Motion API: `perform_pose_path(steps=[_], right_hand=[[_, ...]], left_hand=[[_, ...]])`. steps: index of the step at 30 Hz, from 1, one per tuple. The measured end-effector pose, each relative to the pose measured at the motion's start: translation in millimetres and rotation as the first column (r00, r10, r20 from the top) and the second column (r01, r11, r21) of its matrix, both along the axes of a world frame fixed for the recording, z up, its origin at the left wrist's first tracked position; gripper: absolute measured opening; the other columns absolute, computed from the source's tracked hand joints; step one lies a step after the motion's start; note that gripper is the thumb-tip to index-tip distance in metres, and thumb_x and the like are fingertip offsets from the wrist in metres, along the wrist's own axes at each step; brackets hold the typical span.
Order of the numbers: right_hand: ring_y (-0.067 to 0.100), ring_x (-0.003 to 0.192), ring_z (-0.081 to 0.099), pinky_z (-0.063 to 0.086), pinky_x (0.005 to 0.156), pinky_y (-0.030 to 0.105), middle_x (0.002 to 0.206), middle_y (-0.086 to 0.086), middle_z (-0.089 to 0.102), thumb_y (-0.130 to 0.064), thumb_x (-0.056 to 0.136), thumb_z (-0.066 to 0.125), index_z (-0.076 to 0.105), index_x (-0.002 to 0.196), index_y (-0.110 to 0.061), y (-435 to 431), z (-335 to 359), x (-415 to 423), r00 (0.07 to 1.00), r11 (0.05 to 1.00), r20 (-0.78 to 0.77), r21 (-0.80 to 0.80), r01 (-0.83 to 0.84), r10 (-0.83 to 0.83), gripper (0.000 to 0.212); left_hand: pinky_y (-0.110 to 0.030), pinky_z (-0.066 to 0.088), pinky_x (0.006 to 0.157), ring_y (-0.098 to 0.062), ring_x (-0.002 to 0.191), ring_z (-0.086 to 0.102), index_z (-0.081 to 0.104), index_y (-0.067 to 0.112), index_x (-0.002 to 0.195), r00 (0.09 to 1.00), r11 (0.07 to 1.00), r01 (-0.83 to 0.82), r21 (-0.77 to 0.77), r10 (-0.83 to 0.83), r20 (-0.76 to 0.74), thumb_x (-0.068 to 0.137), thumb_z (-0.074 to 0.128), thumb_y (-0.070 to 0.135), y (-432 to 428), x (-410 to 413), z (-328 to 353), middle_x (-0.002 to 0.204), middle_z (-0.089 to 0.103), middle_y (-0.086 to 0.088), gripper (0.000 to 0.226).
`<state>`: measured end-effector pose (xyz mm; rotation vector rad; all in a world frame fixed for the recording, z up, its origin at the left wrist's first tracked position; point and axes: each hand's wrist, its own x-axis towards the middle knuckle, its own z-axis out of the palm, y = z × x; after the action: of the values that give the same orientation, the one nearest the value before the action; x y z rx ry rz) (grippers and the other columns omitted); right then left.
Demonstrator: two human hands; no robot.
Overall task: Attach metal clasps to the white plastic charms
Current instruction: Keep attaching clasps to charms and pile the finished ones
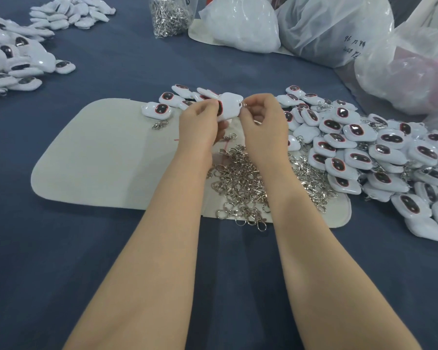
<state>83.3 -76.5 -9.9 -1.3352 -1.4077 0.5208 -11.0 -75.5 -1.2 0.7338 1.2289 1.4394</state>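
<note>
Both forearms reach in from 6 o'clock and the hands meet just above frame centre.

Left hand (200,122): fingers curled round a white charm (229,107), holding it up off the mat, pale back toward the camera, a sliver of red rim showing at its left edge.

Right hand (261,122): thumb and forefinger pinch a small metal clasp (243,104) at the charm's 3 o'clock corner. Clasp touches the charm; cannot tell whether it is hooked on.

Below the hands, at 6 o'clock from them: loose clasps (240,180) in a tangled silver heap on the pale mat (99,160), a few spilling over its near edge.

At 3 to 4 o'clock of the hands: big heap of charms (377,160), dark red-rimmed faces mostly up, clasps visible among them.

At 9 o'clock, just beside the left hand: single charm (157,111) on the mat with a clasp lying below it.

Blue counter (111,59) carries everything. At 10 o'clock, two more charm piles (10,59). At 12 o'clock, clear bag of clasps (170,13). At 1 to 2 o'clock, bulky plastic sacks (339,29).
</note>
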Motion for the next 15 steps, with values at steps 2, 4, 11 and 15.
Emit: perform_pose_path(steps=[2, 4, 11, 15], right_hand=[[-0.002, 0.073, 0.053, 0.041, 0.068, 0.005, 0.082, -0.013, 0.056, -0.007, 0.091, 0.053, 0.055, 0.096, -0.017, -1.6, 1.8, 0.5, 0.999, 0.999, -0.045, 0.041, 0.023, -0.021, 0.012], [-0.001, 0.069, 0.051, 0.041, 0.066, 0.007, 0.08, -0.011, 0.056, -0.005, 0.091, 0.052, 0.056, 0.097, -0.016, -3.1, 2.7, -0.1, 0.997, 0.996, -0.066, 0.075, 0.042, -0.037, 0.013], [0.008, 0.08, 0.061, 0.051, 0.079, 0.023, 0.083, -0.008, 0.063, -0.007, 0.09, 0.057, 0.06, 0.091, -0.016, -4.3, 4.5, -2.0, 0.999, 0.996, -0.041, 0.088, 0.01, -0.006, 0.01], [0.01, 0.086, 0.064, 0.052, 0.085, 0.027, 0.089, -0.006, 0.066, -0.008, 0.09, 0.059, 0.063, 0.092, -0.018, -4.2, 5.5, -2.4, 0.999, 0.996, -0.051, 0.092, -0.013, 0.017, 0.011]], left_hand=[[-0.016, 0.046, 0.048, -0.003, 0.044, 0.054, 0.057, 0.017, 0.075, 0.996, 0.997, 0.041, -0.058, -0.037, 0.077, 0.093, 0.051, 0.013, 0.8, 0.2, -0.1, 0.064, 0.057, 0.003, 0.019], [-0.016, 0.044, 0.045, -0.003, 0.041, 0.053, 0.056, 0.015, 0.073, 0.987, 0.995, 0.069, -0.077, -0.056, 0.152, 0.093, 0.053, 0.013, 0.6, 0.6, 1.4, 0.054, 0.057, 0.004, 0.02], [-0.013, 0.044, 0.041, -0.001, 0.037, 0.049, 0.058, 0.009, 0.086, 0.93, 0.985, 0.123, -0.118, -0.072, 0.361, 0.095, 0.052, 0.014, -0.7, -3.0, 1.9, 0.096, 0.058, -0.013, 0.012], [-0.013, 0.045, 0.041, -0.002, 0.038, 0.05, 0.056, 0.009, 0.081, 0.899, 0.984, 0.127, -0.123, -0.062, 0.433, 0.095, 0.052, 0.013, -1.0, -5.0, 1.9, 0.097, 0.06, -0.013, 0.015]])
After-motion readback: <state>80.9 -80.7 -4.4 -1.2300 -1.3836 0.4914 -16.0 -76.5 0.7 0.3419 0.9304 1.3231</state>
